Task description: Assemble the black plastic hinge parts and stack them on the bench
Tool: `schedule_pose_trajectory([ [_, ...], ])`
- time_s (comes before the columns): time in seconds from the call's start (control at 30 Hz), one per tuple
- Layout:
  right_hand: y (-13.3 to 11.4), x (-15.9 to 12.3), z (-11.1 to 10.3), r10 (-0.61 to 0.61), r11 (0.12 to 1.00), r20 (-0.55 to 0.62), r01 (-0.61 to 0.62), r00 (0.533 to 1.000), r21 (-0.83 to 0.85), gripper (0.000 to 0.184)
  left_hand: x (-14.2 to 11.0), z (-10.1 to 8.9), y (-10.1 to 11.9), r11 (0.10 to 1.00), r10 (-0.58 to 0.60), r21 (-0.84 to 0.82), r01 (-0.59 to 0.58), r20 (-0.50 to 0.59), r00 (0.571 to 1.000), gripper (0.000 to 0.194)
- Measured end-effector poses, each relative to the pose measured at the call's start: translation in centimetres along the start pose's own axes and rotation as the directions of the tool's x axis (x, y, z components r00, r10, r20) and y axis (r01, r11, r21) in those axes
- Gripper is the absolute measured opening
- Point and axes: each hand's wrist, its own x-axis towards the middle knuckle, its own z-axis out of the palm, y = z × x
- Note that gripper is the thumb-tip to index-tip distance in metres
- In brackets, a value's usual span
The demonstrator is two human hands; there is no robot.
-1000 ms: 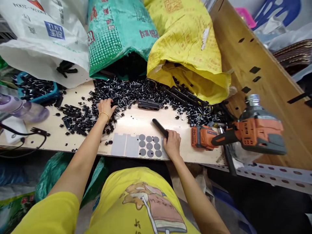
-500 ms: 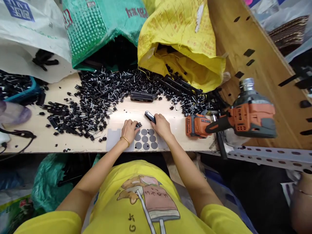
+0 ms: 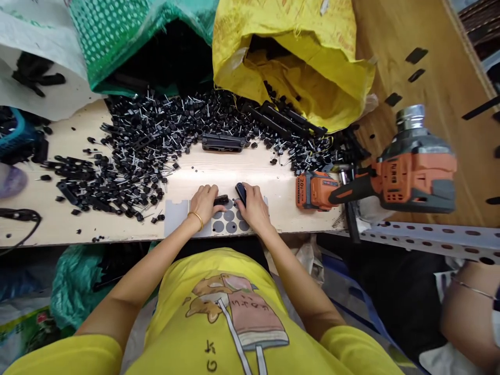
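My left hand (image 3: 203, 200), with a gold bracelet on the wrist, is closed on a small black part (image 3: 221, 199) at the near edge of the bench. My right hand (image 3: 253, 207) grips a black bar-shaped piece (image 3: 241, 192) a few centimetres to the right of it. Both hands rest over a grey sheet of round pads (image 3: 228, 223). A wide heap of small black parts with metal pins (image 3: 156, 140) covers the bench beyond the hands.
An orange cordless driver (image 3: 390, 174) lies at the right on the bench. Yellow (image 3: 312, 57), green (image 3: 128, 41) and white (image 3: 35, 73) sacks stand open at the back. A black assembled piece (image 3: 222, 142) lies mid-bench. Another person's arm (image 3: 469, 307) shows at lower right.
My left hand left the heap of black parts and came back to the near edge with a small part. My right hand lifted the black bar toward it. The camera tilted down.
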Motion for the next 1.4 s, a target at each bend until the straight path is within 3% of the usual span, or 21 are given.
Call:
schedule_pose_trajectory([
  [0.17,0.4,-0.9,-0.1,-0.055,0.996,0.036,0.052,0.998,0.068,0.053,-1.5,1.1,0.7,0.999,-0.027,-0.046,0.022,-0.095,0.995,0.030],
  [0.33,-0.2,-2.4,0.4,-0.108,0.986,0.075,0.097,0.991,0.137,0.057,-1.8,2.2,0.5,0.990,0.143,0.003,-0.143,-0.106,0.984,0.033],
  [0.4,-0.3,-2.4,0.9,-0.128,0.977,0.049,0.117,0.991,0.181,0.057,-1.6,2.9,0.4,0.980,0.185,-0.032,-0.194,-0.186,0.965,0.032],
  [0.53,0.0,-1.9,1.7,-0.178,0.951,-0.009,0.174,0.984,0.256,0.058,-1.4,4.3,0.3,0.966,0.142,-0.143,-0.217,-0.408,0.902,0.030],
  [0.63,0.4,-1.7,2.0,-0.189,0.938,-0.032,0.190,0.981,0.291,0.059,-1.5,4.7,0.4,0.953,0.155,-0.161,-0.255,-0.463,0.873,0.030],
  [0.87,0.7,-1.6,2.0,-0.213,0.913,-0.070,0.224,0.974,0.340,0.060,-0.7,5.0,1.1,0.987,0.090,-0.079,-0.139,-0.443,0.892,0.027],
  [1.07,0.3,-1.5,2.1,-0.209,0.931,-0.070,0.220,0.975,0.291,0.060,-0.1,5.0,1.3,0.956,0.151,-0.158,-0.246,-0.453,0.878,0.024],
  [1.23,0.1,-1.5,1.9,-0.208,0.935,-0.066,0.218,0.976,0.279,0.059,-0.3,4.8,1.5,0.959,0.109,-0.186,-0.213,-0.453,0.885,0.027],
  [1.3,0.1,-1.5,1.8,-0.218,0.933,-0.053,0.224,0.974,0.280,0.060,0.0,4.4,1.0,0.949,0.153,-0.189,-0.254,-0.428,0.891,0.027],
  [1.4,0.0,-1.5,1.6,-0.218,0.934,-0.043,0.221,0.975,0.281,0.061,0.6,3.9,0.4,0.898,0.319,-0.191,-0.395,-0.335,0.887,0.025],
])
